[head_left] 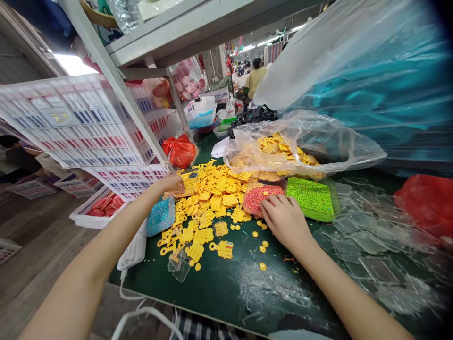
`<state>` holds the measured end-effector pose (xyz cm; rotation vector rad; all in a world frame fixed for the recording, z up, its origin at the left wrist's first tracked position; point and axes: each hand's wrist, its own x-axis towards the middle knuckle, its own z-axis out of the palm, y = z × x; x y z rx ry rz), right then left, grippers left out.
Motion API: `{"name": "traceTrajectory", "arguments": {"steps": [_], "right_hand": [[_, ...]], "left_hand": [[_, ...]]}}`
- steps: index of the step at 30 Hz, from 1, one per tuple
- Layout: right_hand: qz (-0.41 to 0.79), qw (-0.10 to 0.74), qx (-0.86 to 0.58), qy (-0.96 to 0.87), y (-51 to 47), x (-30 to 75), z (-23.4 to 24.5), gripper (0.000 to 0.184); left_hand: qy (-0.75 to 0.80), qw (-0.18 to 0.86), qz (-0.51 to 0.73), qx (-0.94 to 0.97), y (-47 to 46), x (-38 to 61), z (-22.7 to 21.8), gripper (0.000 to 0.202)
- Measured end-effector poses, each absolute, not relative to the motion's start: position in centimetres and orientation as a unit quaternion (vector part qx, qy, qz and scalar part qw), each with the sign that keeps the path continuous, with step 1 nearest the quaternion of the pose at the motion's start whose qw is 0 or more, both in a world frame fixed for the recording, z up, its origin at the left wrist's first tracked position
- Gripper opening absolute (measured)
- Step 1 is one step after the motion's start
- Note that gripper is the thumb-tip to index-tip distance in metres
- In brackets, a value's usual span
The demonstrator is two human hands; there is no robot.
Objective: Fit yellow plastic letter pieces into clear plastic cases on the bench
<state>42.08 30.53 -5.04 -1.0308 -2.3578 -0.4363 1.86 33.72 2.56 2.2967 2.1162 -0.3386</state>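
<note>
My left hand [174,183] reaches to the far left edge of a heap of yellow plastic parts [208,203], its fingers closed on a flat yellow piece [188,181]. My right hand [283,218] rests knuckles up on the dark green table [226,288], fingers curled at the near edge of a tray of red beads [261,197]; whether it pinches anything is hidden. A tray of green beads [310,199] lies just right of it. A blue bead tray [161,216] sits below my left wrist.
A clear bag of yellow parts [293,148] lies behind the trays. Clear plastic covers [368,245] spread to the right, with a red bag [428,203] beyond. White slotted crates [74,123] and a shelf post [120,85] stand left. A person [255,78] works far back.
</note>
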Motion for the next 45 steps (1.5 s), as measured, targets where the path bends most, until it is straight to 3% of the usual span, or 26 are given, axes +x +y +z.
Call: {"name": "traceTrajectory", "arguments": {"steps": [4,7,12,19,45], "right_hand": [[-0.123,0.291,-0.355,-0.880,30.1,42.1,-4.3,0.027],[-0.031,0.305,-0.260,-0.916,29.4,42.0,-3.7,0.026],[0.116,0.229,-0.119,-0.959,27.5,40.9,-3.7,0.018],[0.110,0.167,-0.078,-0.977,26.4,39.4,-4.7,0.013],[0.089,0.175,-0.079,-0.977,26.8,39.0,-5.9,0.019]], "left_hand": [[0.690,-0.062,-0.037,0.720,31.2,4.5,4.4,0.027],[0.648,-0.062,0.071,0.755,27.7,9.0,4.6,0.031],[0.543,-0.014,0.175,0.821,20.2,17.7,0.8,0.022],[0.544,-0.007,0.205,0.814,17.1,19.9,-4.2,0.016],[0.579,0.071,0.215,0.783,17.1,18.2,-5.4,0.024]]}}
